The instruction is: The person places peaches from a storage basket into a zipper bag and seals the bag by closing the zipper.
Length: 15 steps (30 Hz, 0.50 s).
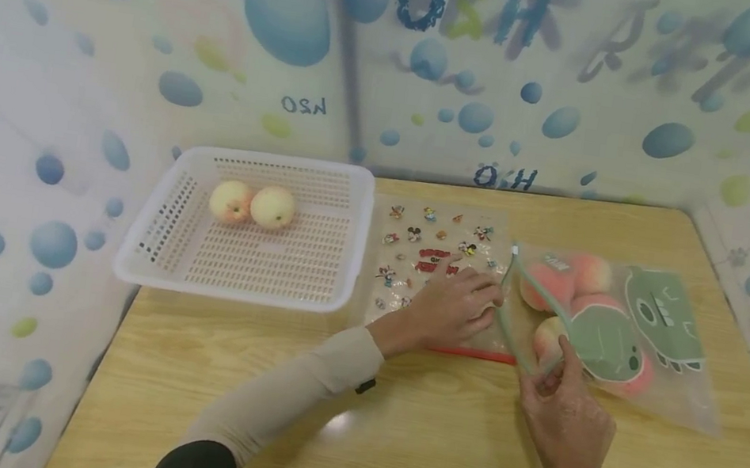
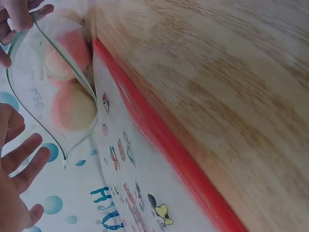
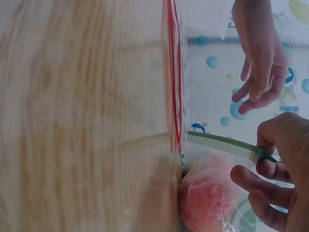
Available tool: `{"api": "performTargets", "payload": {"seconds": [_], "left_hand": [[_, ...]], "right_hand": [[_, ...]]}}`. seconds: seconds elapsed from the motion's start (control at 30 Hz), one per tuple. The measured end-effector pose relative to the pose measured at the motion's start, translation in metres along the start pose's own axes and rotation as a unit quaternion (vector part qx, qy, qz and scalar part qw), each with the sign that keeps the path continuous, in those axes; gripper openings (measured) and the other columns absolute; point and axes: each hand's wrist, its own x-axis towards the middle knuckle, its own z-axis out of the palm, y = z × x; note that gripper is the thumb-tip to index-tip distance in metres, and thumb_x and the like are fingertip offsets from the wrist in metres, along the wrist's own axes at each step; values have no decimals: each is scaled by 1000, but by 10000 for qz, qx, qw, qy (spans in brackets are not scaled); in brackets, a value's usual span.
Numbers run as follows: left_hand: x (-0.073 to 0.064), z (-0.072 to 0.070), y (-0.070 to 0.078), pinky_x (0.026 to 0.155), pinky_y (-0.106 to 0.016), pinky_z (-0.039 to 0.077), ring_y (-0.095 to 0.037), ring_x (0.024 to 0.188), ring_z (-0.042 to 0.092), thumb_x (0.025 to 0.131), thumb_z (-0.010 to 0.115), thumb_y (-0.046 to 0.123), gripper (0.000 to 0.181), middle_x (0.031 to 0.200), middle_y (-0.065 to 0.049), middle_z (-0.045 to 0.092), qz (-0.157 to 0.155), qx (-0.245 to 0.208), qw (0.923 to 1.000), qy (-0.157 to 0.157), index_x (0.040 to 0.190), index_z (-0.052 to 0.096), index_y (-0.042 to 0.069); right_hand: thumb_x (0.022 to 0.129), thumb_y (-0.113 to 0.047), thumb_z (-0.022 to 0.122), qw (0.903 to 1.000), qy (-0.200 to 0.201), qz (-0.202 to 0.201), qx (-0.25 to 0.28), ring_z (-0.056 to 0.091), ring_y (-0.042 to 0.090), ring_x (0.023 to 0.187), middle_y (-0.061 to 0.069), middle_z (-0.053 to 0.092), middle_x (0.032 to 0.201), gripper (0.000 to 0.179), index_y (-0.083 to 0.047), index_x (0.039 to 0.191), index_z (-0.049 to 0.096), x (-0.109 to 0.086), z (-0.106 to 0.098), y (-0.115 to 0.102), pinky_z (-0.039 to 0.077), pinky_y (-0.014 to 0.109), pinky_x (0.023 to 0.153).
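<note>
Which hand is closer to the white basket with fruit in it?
Left. The left hand is over the cartoon bag beside the basket; the right hand is farther away, pinching the rim of the green-edged bag.

Fruit [image 1: 544, 286] in the bag [image 1: 678, 329], just beyond the right fingers [image 1: 571, 357]; second bag [image 1: 418, 232] beneath the left fingers [image 1: 481, 284]; basket [image 1: 237, 295] further left!

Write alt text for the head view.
The right hand pinches the green rim of an open bag of fruit; the left hand hovers above a cartoon-print bag. At left, a white basket holds two more fruits.
</note>
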Motion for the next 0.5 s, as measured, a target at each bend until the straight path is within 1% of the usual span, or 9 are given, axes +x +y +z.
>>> {"api": "performTargets", "payload": {"seconds": [0.1, 0.3, 0.4, 0.5], "left_hand": [[-2, 1, -4, 117, -53, 20, -13, 113, 62, 101, 57, 26, 17, 117, 8, 69, -126, 5, 9998, -170, 108, 72, 24], [-2, 4, -7, 116, -53, 23, -11, 107, 65, 102, 56, 27, 19, 112, 9, 72, -187, 75, 9996, -218, 107, 74, 25], [3, 4, -6, 116, -54, 20, -10, 107, 64, 103, 55, 29, 21, 113, 9, 72, -180, 192, 9994, -214, 110, 74, 24], [14, 4, -7, 116, -56, 22, -12, 108, 64, 104, 53, 28, 24, 115, 8, 72, -118, 405, 9989, -195, 115, 73, 22]], "right_hand": [[80, -26, 71, 9999, -87, 52, 4, 29, 10, 39, 10, 63, 67, 61, 6, 130, 59, 1, -1, -1, 24, 31, 32], [80, -24, 72, 10000, -49, 79, 12, 28, 10, 38, 9, 62, 67, 59, 7, 129, 59, 1, -1, -1, 23, 31, 32], [81, -27, 69, 10000, 25, 38, 15, 25, 7, 39, 9, 63, 66, 59, 7, 129, 60, 1, 0, 1, 23, 31, 32], [83, -29, 64, 10000, 50, 26, 34, 25, 7, 38, 10, 63, 66, 58, 7, 128, 60, 1, 0, 2, 23, 31, 32]]}}
